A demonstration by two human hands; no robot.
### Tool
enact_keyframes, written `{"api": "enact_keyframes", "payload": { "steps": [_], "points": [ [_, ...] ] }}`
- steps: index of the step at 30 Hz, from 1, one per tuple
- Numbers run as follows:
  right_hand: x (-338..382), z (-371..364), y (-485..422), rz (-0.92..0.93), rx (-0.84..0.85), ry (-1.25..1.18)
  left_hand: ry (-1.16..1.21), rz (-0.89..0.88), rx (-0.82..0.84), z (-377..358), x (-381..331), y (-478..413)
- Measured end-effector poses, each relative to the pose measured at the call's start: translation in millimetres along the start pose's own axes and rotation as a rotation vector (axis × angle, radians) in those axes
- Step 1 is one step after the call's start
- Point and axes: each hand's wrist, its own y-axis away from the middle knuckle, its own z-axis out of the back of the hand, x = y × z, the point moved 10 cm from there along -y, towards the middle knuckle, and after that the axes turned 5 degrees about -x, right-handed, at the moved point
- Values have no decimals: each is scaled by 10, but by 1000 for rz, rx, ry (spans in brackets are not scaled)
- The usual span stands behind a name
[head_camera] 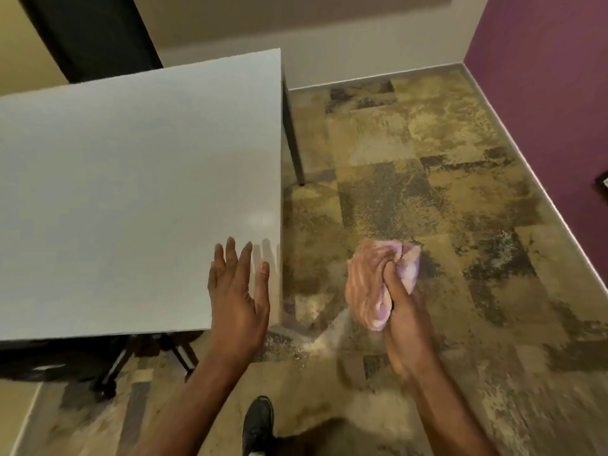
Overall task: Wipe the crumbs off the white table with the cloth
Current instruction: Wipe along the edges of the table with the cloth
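The white table (131,192) fills the left half of the view, and I see no crumbs on its top. My left hand (238,291) is at the table's near right corner with straight, spread fingers and holds nothing. A bunched pink cloth (371,284) is gripped in my right hand (403,311), which is out over the floor, to the right of the table edge and apart from it. The cloth and right hand are slightly blurred.
Mottled brown carpet tiles (427,159) cover the floor on the right, bounded by a purple wall (543,93). A dark table leg (292,136) stands at the far right corner. A black chair base (148,357) sits under the near edge. My black shoe (258,422) is below.
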Motion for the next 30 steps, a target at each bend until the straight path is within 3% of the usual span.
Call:
{"api": "enact_keyframes", "payload": {
  "steps": [5, 8, 25, 30],
  "points": [
    [306, 102, -217, -17, 155, 10, -37, 97, -121, -5, -146, 290],
    [334, 84, -447, -28, 158, 64, -37, 145, -174, -23, -190, 356],
    [546, -852, -1588, 128, 326, 198, -114, 468, -431, -91, -57, 307],
    [661, -1054, -1973, 209, 456, 219, -156, 568, -516, -258, -153, 341]
  ]
}}
